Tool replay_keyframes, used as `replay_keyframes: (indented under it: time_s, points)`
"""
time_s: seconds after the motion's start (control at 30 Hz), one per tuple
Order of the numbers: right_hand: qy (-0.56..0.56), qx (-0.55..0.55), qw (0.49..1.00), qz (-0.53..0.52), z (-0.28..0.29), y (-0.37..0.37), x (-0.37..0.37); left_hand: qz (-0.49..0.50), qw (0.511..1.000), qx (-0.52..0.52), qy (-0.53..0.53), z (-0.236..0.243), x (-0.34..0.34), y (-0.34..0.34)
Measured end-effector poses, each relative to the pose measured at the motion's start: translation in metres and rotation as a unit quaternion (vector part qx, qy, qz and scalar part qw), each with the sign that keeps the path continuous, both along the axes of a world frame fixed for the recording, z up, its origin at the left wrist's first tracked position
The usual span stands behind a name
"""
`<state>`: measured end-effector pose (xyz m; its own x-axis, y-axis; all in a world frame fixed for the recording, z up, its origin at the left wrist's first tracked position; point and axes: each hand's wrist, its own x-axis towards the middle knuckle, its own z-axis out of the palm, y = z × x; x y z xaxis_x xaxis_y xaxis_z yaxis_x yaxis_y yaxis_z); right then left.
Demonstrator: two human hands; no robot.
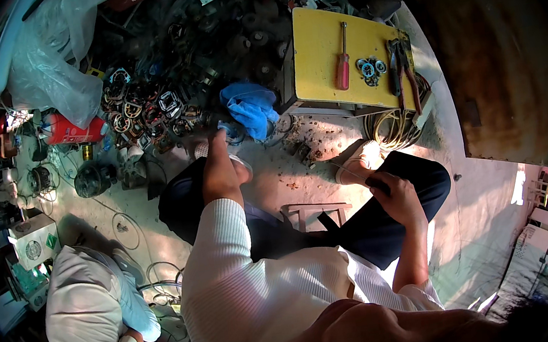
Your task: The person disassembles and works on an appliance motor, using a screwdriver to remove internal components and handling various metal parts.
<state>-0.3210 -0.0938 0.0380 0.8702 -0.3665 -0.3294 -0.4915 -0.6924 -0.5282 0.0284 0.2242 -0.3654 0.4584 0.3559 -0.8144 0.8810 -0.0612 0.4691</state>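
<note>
My right hand (399, 198) is above my right knee, its fingers closed round the black handle of what looks like a screwdriver (377, 184). A thin shaft runs from the handle toward the floor by my right foot. My left arm stretches forward, and my left hand (219, 139) is low over the floor beside a round bluish part (233, 132). The fingers of that hand are too small and dim to make out. Just right of it lies a crumpled blue cloth (251, 109).
A yellow-topped box (314, 51) bears a red-handled screwdriver (343, 72), small rings (370, 69) and pliers (400, 69). Coiled cable (394, 131) lies beside it. Motor parts (145, 111) heap up at the far left. Another person (90, 307) crouches at left.
</note>
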Motion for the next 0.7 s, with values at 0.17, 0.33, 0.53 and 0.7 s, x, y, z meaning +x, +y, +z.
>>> replay_keyframes:
  time_s: [0.17,0.33,0.53,0.7]
  points:
    - [-0.003,0.005,1.0,0.01,-0.002,0.005,0.008,-0.056,0.998,0.038,-0.008,-0.011,-0.012,-0.019]
    - [-0.009,-0.001,0.999,0.044,0.001,0.01,0.014,-0.106,0.988,0.097,-0.061,-0.007,-0.012,-0.024]
    - [-0.049,0.061,0.996,0.035,0.013,0.01,0.004,-0.169,0.957,0.156,-0.179,0.025,0.015,-0.049]
    - [-0.152,0.198,0.968,-0.012,0.017,0.002,-0.01,-0.177,0.928,0.157,-0.289,0.072,0.028,-0.078]
